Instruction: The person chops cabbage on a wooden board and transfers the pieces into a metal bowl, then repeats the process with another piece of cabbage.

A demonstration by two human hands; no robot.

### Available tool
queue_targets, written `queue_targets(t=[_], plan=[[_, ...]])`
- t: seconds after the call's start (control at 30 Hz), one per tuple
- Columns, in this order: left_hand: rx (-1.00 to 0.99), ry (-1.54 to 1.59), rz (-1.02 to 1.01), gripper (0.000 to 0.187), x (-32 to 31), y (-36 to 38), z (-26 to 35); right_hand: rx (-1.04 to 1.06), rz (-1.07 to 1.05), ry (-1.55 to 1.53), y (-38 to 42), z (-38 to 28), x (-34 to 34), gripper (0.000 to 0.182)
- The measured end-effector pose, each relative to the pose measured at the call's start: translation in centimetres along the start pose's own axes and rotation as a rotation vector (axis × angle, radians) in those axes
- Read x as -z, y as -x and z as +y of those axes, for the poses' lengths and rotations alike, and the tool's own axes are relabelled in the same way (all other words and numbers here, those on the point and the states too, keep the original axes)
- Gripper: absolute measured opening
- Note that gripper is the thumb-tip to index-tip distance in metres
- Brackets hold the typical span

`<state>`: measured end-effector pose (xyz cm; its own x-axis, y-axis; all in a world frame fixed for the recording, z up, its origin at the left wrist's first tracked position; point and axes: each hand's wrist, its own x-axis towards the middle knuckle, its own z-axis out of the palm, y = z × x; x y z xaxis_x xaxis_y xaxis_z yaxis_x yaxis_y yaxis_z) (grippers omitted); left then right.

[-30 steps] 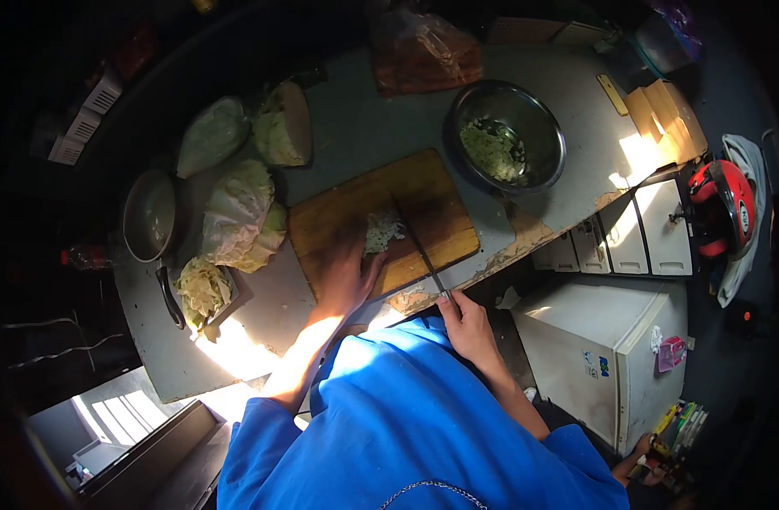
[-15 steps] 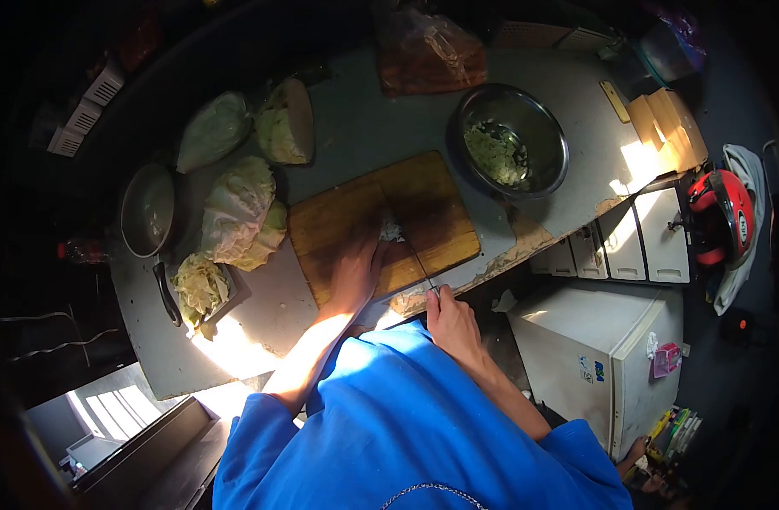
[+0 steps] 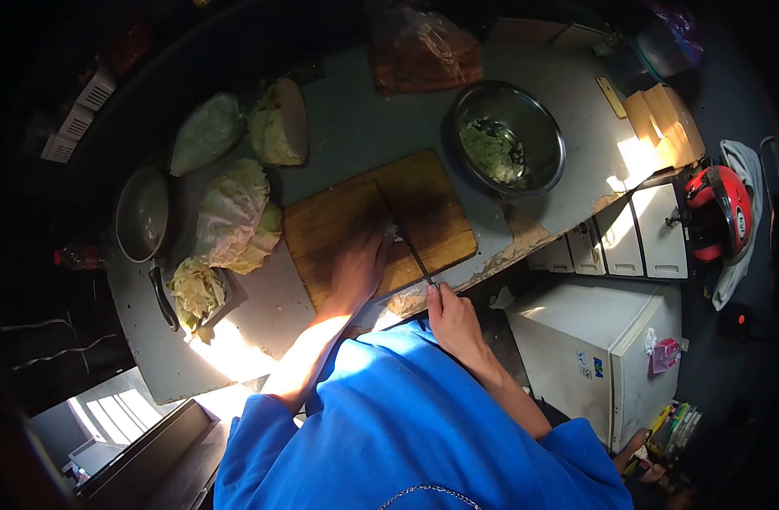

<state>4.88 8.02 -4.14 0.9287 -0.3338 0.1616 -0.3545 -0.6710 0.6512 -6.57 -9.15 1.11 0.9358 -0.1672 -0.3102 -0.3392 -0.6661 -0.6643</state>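
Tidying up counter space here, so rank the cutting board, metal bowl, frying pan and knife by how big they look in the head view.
Largest to smallest by apparent area:
1. Cutting board
2. Metal bowl
3. Frying pan
4. Knife
Nearness to the camera leaves true sizes unsure.

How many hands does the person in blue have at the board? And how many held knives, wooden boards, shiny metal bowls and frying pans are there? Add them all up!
Hands: 2, the left hand and right hand
Held knife: 1
Wooden board: 1
Metal bowl: 1
Frying pan: 1
Total: 6
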Motion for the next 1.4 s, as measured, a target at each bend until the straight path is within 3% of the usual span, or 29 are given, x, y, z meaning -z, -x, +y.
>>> queue_targets(t=[0.3,0.53,0.7,1.03,1.4], plan=[[-0.090,-0.002,0.150,0.037,0.5,-0.1,0.3,-0.011,-0.037,0.000,-0.3,-0.2,0.6,0.038],[-0.018,-0.015,0.058,0.036,0.7,0.8,-0.1,-0.013,-0.029,-0.019,-0.2,-1.3,0.8,0.038],[-0.018,0.023,0.053,0.037,0.9,0.4,0.2,-0.058,-0.031,0.075,-0.4,-1.4,0.1,0.038],[-0.058,-0.016,0.116,0.042,0.7,1.1,-0.3,-0.023,-0.047,-0.021,-0.2,-1.6,0.5,0.038],[0.054,-0.092,0.094,0.049,1.9,3.0,-0.5,-0.022,-0.042,-0.026,-0.1,-1.8,0.5,0.038]])
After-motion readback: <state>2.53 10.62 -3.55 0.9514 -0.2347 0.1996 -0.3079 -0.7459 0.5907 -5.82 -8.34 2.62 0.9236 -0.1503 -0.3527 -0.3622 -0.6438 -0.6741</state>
